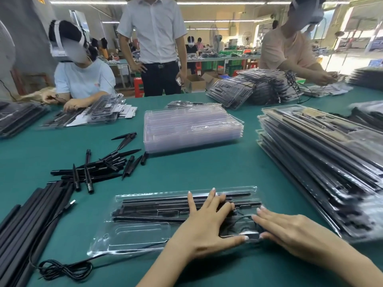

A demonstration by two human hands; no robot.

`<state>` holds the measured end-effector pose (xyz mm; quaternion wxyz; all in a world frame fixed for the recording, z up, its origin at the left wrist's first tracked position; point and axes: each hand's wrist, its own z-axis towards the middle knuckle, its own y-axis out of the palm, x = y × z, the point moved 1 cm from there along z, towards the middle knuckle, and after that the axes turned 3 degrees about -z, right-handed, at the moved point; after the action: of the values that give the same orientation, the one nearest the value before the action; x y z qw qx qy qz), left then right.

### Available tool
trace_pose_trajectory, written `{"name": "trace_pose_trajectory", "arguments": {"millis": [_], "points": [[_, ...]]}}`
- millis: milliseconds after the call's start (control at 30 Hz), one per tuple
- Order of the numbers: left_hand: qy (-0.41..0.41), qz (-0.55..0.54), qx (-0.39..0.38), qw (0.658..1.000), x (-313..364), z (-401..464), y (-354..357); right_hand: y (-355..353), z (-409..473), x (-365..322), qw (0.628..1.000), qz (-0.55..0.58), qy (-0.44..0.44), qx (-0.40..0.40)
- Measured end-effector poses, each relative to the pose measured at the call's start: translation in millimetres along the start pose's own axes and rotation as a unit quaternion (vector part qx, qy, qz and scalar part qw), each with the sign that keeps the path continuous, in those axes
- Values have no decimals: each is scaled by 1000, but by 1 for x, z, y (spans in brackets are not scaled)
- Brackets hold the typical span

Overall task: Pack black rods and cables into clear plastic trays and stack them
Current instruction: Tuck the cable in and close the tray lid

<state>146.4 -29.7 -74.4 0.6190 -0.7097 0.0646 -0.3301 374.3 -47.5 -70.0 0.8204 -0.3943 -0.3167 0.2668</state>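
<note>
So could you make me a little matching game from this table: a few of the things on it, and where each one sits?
Things:
1. stack of empty clear trays
2. pile of black spikes
3. stack of packed trays
4. tray being packed

Places:
A. far right of the table
B. under both hands, near edge
C. middle of the table
D. left of the middle

Pairs: 1-C, 2-D, 3-A, 4-B

Factory hall. Green worktop [199, 170] up front, more green benches [226, 56] mid-frame behind. Tube lights [219, 3] across top. Standing fans [246, 38] upper right, cardboard boxes [194, 81] on floor centre, red stool [138, 84].
</note>
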Motion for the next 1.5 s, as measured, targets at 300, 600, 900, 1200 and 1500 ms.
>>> {"name": "trace_pose_trajectory", "arguments": {"millis": [300,600,900,1200,1500], "points": [[11,71,0,997,-1,-1,5,-23,-17,2,889,265,366,65],[11,97,11,995,0,-2,8,-23,-11,9,748,340,524,-224],[40,63,5,997,1,-2,4,-13,25,40,785,228,428,-386],[42,67,-7,997,3,1,2,-10,74,50,868,6,207,-450],[48,72,27,996,6,-1,5,3,89,62,852,65,121,-506]]}}
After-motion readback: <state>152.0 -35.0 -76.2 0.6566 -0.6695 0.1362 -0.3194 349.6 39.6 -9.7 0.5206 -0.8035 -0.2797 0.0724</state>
